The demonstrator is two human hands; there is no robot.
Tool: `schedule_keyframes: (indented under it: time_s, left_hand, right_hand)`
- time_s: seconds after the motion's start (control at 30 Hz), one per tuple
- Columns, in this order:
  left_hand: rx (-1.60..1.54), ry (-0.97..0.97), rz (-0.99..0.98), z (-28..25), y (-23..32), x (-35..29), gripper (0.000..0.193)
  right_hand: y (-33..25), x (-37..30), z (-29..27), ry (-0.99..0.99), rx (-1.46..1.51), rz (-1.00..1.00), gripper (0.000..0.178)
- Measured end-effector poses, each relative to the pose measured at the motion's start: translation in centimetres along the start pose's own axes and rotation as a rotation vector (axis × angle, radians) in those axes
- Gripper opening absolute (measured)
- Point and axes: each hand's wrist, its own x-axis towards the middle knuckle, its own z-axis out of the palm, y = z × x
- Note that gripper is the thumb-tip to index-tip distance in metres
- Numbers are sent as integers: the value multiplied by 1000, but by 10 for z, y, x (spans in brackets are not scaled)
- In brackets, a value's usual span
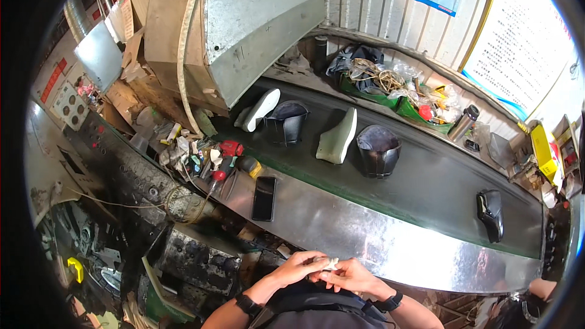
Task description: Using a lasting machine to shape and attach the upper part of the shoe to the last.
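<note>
My left hand [298, 269] and my right hand [352, 278] meet close to my body, by the near edge of the metal ledge [341, 216]. The fingers of both pinch a small, whitish, crumpled piece [331, 264], mostly covered by them, so its kind is unclear. Ahead of the hands, a dark conveyor belt [426, 176] carries two pale wedge-shaped shoe soles [337, 137] and two black boot uppers [379, 151], set alternately. Farther right on the belt is a black shoe [490, 215].
A black phone [264, 198] and a red power tool [230, 149] lie left on the ledge, by cluttered small items. A grey metal machine hood [262, 18] overhangs the belt's far left. Green trays of scraps [390, 94] and a steel flask [464, 123] line the back. Another person's arm [541, 289] shows lower right.
</note>
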Motion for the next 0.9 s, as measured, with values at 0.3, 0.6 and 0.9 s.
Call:
schedule_keyframes:
  time_s: [0.3,0.6,0.9]
  left_hand:
    - [1024,737,543,-181,54,91,41]
    - [1353,997,231,-303,45,123,62]
    - [1449,983,182,-288,25,69,67]
  right_hand:
    - [18,33,-37,280,290,23,35]
    - [80,57,-125,867,219,0,36]
    - [110,133,-240,959,1041,-200,115]
